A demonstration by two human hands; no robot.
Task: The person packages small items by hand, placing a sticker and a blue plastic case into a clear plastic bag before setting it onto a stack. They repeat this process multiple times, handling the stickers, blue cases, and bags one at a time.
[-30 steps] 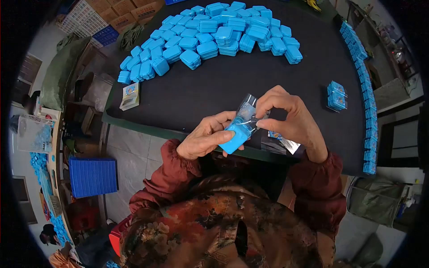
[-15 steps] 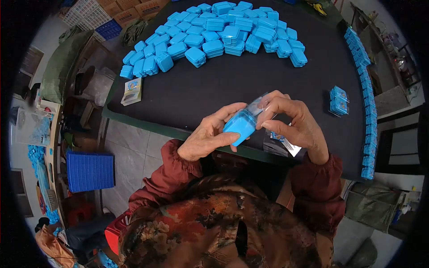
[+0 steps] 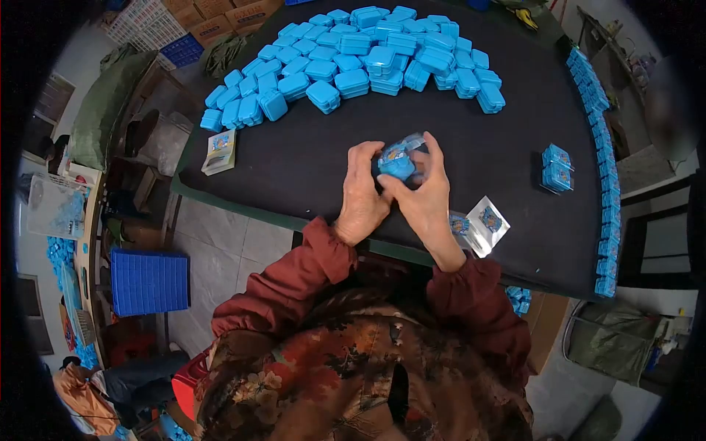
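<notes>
Both hands are around a small blue plastic box (image 3: 397, 167) above the near part of the dark table. A colourful printed picture shows on the side facing up, and clear film sticks out at its upper right. My left hand (image 3: 362, 197) grips the box from the left, thumb and fingers against it. My right hand (image 3: 426, 195) holds the right side, its thumb at the near edge and fingers curled round the film. Close to my right wrist lie shiny printed cards or stickers (image 3: 489, 224). Part of the box is hidden by my fingers.
A big heap of blue boxes (image 3: 353, 81) covers the far side of the black table (image 3: 294, 165). A small stack of cards (image 3: 219, 153) lies left. Printed boxes (image 3: 557, 167) stand right, with a long row (image 3: 604, 169) along the right edge. A blue crate (image 3: 149, 281) is on the floor.
My hands have moved closer together and slightly away from me. The box has been turned, so its printed side now shows instead of the plain blue one. My right hand has come off the loose film's end.
</notes>
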